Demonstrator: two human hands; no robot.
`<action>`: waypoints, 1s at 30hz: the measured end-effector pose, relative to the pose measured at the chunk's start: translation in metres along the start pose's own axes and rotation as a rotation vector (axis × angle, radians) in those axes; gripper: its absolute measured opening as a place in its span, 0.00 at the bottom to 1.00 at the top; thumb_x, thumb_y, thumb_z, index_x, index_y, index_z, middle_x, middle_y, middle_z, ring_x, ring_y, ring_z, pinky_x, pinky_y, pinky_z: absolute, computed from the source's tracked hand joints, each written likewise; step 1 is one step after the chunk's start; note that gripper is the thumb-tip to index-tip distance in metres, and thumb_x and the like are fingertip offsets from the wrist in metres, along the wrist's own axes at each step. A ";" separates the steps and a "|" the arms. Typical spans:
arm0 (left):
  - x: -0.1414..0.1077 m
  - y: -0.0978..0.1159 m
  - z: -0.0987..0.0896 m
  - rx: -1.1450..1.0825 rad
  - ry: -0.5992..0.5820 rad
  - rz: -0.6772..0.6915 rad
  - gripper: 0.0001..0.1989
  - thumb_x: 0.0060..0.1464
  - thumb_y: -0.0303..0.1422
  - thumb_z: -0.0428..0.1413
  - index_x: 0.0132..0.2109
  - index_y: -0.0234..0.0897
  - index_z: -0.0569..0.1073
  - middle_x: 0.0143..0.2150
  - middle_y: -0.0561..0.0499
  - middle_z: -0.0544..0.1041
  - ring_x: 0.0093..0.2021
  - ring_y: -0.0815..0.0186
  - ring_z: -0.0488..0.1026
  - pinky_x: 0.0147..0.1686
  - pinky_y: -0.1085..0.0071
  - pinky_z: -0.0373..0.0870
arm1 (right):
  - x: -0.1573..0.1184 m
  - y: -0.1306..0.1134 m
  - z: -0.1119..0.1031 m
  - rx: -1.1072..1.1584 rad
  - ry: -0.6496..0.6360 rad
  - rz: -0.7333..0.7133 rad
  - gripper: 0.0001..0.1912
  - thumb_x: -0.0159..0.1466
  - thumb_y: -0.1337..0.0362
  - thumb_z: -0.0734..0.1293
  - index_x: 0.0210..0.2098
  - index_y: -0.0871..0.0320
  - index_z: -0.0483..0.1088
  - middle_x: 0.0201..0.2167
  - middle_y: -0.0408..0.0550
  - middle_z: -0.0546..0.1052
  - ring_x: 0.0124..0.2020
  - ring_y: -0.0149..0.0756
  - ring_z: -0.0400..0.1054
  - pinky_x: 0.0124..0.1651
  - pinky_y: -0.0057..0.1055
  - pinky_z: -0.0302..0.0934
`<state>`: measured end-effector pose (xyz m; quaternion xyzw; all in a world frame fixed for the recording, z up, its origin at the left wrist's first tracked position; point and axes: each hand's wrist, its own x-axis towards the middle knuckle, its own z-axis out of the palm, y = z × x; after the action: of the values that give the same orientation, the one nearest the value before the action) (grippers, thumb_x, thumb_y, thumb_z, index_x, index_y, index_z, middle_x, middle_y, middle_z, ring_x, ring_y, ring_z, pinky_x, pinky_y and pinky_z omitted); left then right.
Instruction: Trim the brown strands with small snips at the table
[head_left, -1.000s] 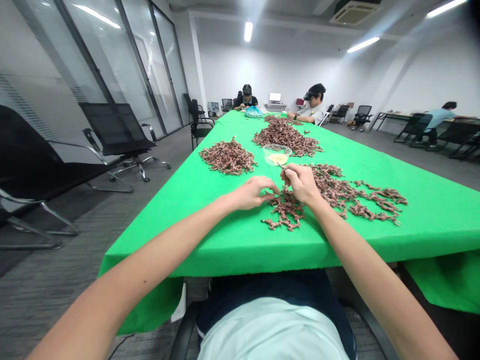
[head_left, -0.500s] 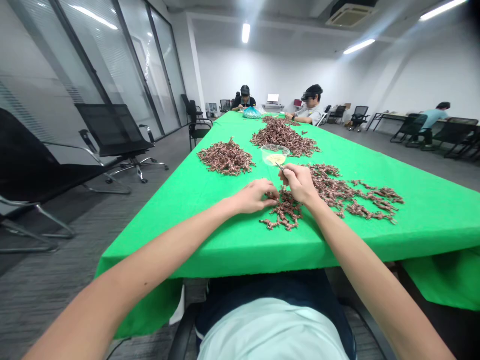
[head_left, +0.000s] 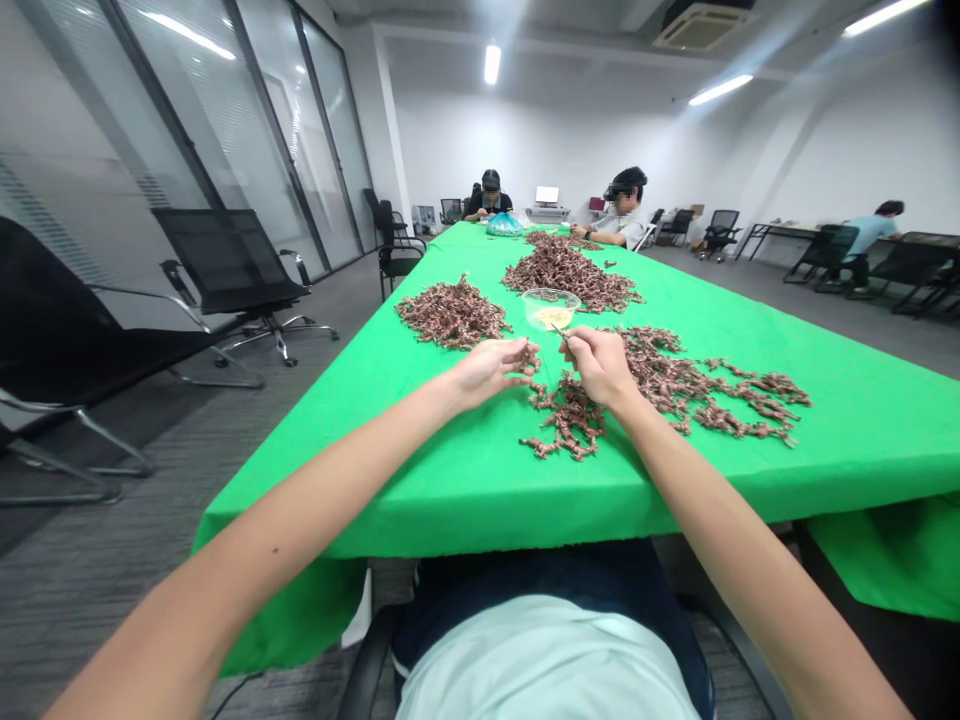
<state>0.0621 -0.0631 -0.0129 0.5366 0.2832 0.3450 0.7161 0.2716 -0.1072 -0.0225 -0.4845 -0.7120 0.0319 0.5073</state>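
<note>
The right fingers pinch a slim metal tool, its long axis slanting forward and left, its tip just short of a clear plastic bowl. The open left fingers reach beside a brown branching sprig. A small brown heap lies below the hands, back from the near edge of the green-covered table. Larger brown piles spread beyond.

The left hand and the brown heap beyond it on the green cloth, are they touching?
Apart: the head view shows green cloth between the left hand and the brown heap.
</note>
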 end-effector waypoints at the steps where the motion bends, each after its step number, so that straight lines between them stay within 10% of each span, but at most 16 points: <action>1: 0.001 0.001 -0.003 -0.005 0.018 -0.023 0.09 0.62 0.35 0.61 0.39 0.31 0.79 0.37 0.44 0.78 0.33 0.69 0.74 0.37 0.69 0.74 | 0.000 0.000 0.000 -0.018 0.002 -0.010 0.16 0.66 0.57 0.58 0.26 0.56 0.69 0.21 0.44 0.71 0.25 0.35 0.64 0.33 0.33 0.56; 15: -0.007 0.019 -0.017 0.346 0.024 0.443 0.25 0.49 0.49 0.68 0.47 0.33 0.83 0.49 0.39 0.83 0.49 0.57 0.79 0.47 0.60 0.80 | -0.004 -0.016 0.007 -0.130 -0.002 -0.199 0.18 0.73 0.53 0.55 0.43 0.57 0.70 0.36 0.52 0.76 0.38 0.41 0.69 0.43 0.36 0.60; 30: -0.009 0.020 -0.012 0.417 -0.045 0.512 0.25 0.53 0.54 0.64 0.36 0.33 0.83 0.44 0.40 0.83 0.41 0.63 0.80 0.36 0.70 0.78 | -0.009 -0.025 0.007 -0.199 0.002 -0.243 0.18 0.72 0.53 0.56 0.34 0.55 0.70 0.28 0.48 0.74 0.31 0.37 0.67 0.39 0.35 0.59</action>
<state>0.0439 -0.0598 0.0031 0.7330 0.1876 0.4365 0.4869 0.2499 -0.1233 -0.0188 -0.4428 -0.7643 -0.1009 0.4579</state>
